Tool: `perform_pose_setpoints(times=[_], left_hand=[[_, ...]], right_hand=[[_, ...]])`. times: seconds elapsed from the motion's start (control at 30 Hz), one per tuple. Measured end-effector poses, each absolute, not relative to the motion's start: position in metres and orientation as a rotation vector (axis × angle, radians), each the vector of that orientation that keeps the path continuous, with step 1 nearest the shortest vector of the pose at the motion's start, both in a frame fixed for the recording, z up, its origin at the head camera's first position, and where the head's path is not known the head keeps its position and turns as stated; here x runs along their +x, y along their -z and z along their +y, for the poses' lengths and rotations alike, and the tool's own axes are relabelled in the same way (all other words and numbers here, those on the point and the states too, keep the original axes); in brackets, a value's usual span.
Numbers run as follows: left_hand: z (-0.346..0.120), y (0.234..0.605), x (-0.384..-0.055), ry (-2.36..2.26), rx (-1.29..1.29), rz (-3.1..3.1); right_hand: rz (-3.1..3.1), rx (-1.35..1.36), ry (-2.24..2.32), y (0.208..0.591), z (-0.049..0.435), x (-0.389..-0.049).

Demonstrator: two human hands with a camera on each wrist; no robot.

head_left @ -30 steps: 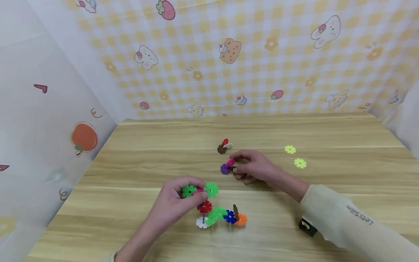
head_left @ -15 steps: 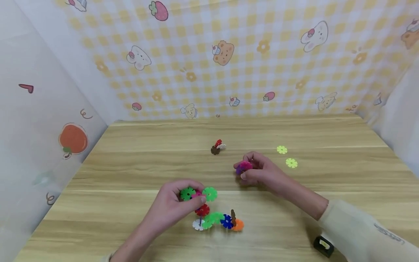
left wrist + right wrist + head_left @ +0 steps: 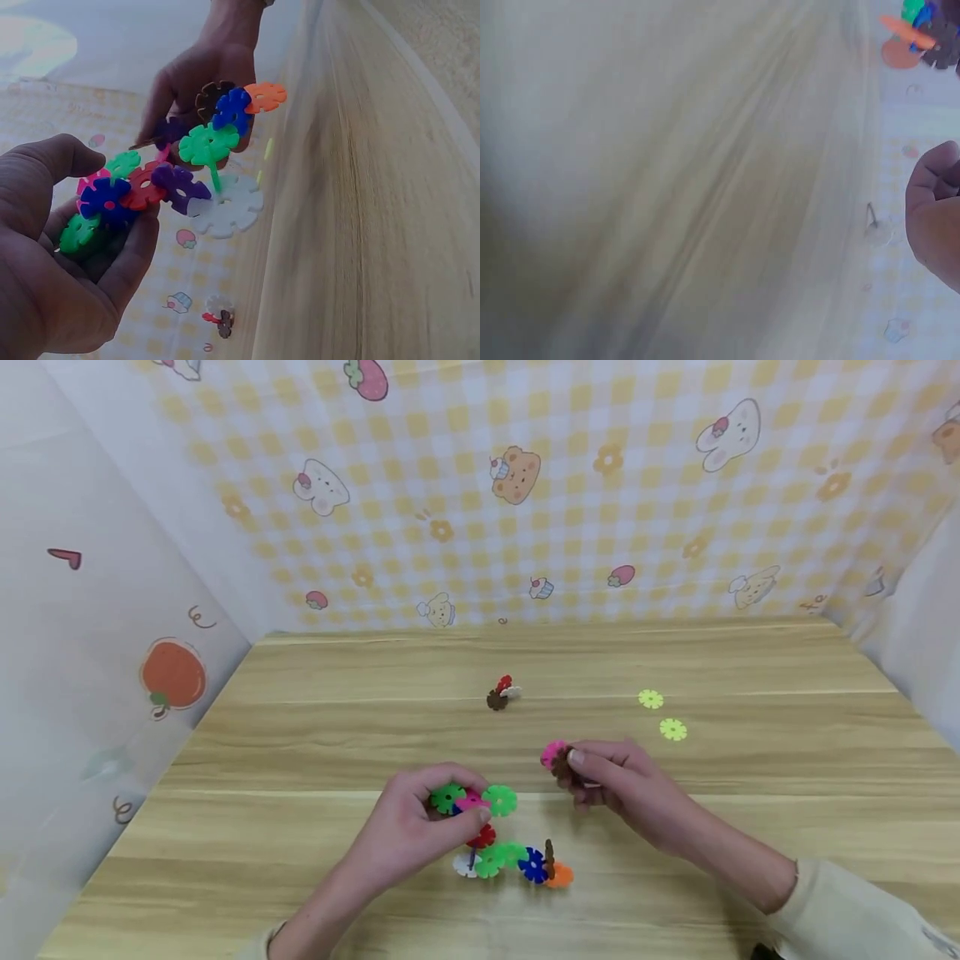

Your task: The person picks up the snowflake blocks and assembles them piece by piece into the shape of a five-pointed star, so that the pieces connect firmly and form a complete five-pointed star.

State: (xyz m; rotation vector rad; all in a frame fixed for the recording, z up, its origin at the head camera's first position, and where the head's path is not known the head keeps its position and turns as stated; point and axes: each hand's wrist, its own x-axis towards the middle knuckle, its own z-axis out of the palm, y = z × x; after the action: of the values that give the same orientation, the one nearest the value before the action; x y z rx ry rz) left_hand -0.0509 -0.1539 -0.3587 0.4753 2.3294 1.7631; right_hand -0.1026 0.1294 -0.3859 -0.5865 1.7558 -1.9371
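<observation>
My left hand (image 3: 408,814) grips one end of a chain of interlocking plastic snowflake discs (image 3: 498,800). The chain has green, pink, blue, red, purple, white, brown and orange discs; its orange disc (image 3: 265,97) is at the far end. To the right, my right hand (image 3: 637,789) pinches a smaller cluster of snowflake discs (image 3: 561,763), with pink and brown showing. A purple disc (image 3: 171,130) of that cluster shows in the left wrist view. The two assemblies are apart in the head view. In the right wrist view, only part of my right hand (image 3: 937,217) shows.
Farther back on the wooden table (image 3: 360,693) lies a small joined group of brown, red and white discs (image 3: 497,699). Two loose yellow discs (image 3: 651,699) lie at the back right. A checked cloth (image 3: 570,518) hangs behind the table.
My right hand has picked up the pink, purple and brown disc cluster from the table, drawn it nearer and turned it. My left hand keeps holding the chain, almost in place.
</observation>
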Motion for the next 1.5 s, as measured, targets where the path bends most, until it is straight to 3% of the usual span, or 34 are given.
perform_pose_setpoints(times=[0.53,0.83,1.17,1.33,1.5], left_hand=[[-0.150,0.361,-0.051,-1.770,0.471,2.334],[-0.145,0.363,-0.051,-1.754,0.506,2.334],[-0.136,0.364,-0.048,-1.686,0.712,2.463],[-0.133,0.362,-0.049,-1.658,0.776,2.470],[-0.131,0.362,-0.050,-1.664,0.879,2.473]], right_hand=[[1.564,-0.564,2.055,0.386,0.124,-0.088],[1.881,-0.748,1.785,0.380,0.118,-0.082],[1.991,-1.012,1.529,0.369,0.126,-0.090],[2.006,-1.226,1.496,0.366,0.125,-0.091],[2.114,-1.273,1.583,0.368,0.124,-0.088]])
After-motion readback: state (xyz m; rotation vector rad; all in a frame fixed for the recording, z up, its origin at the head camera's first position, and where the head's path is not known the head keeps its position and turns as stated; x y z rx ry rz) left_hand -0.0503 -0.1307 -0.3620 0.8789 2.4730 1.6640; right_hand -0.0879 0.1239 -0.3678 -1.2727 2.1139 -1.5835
